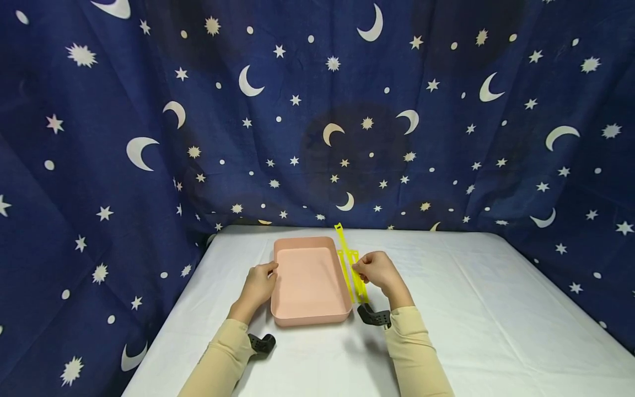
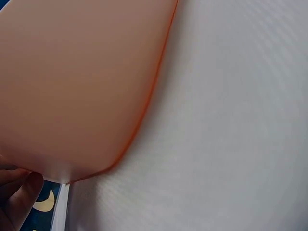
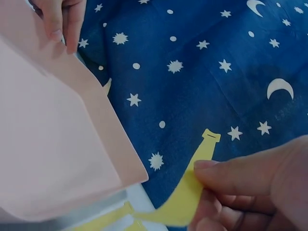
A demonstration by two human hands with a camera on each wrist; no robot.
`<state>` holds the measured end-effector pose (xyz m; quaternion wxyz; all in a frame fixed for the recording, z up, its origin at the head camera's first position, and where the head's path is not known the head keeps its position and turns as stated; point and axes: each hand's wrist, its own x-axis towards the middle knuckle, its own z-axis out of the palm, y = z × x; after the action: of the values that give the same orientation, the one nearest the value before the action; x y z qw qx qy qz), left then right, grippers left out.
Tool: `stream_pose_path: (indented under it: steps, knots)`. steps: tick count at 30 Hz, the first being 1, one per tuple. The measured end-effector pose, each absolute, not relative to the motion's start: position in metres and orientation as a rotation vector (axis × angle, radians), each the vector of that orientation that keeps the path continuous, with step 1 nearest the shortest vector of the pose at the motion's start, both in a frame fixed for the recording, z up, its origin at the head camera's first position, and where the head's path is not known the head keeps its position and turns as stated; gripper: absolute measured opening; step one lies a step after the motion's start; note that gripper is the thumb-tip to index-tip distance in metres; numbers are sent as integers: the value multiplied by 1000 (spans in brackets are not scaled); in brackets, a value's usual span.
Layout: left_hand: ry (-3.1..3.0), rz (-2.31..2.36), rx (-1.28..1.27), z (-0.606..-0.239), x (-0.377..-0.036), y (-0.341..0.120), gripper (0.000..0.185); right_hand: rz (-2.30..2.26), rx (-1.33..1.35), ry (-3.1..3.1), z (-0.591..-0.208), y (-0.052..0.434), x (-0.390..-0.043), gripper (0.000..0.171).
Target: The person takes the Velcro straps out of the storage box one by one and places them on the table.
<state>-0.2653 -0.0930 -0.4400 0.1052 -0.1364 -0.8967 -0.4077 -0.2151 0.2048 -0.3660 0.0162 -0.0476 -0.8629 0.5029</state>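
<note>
A shallow pink rectangular tray [image 1: 312, 281] stands on the white-covered table. My left hand [image 1: 259, 285] pinches its left rim; in the left wrist view the thumb and fingers [image 2: 21, 197] show at the lower left corner. Beside the tray's right wall, my right hand [image 1: 379, 271] pinches a yellow strip with a slotted head [image 3: 185, 197] between thumb and fingertips. Its slotted end points up and away, above the table. Several more yellow strips [image 1: 345, 273] lie on the table between the tray and the right hand, partly hidden by that hand.
White cloth [image 1: 471, 309] covers the table. A dark blue curtain [image 1: 307, 71] with moons and stars hangs behind the table and along its sides. Black wrist-camera mounts [image 1: 373, 316] sit at both wrists, close above the cloth.
</note>
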Motion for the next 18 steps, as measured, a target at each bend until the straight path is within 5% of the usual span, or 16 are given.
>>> stream_pose_path:
  steps: [18]
  knots:
    - [-2663, -1234, -407, -439, -267, -93, 34, 1639, -275, -2696, -378, 229, -223, 15]
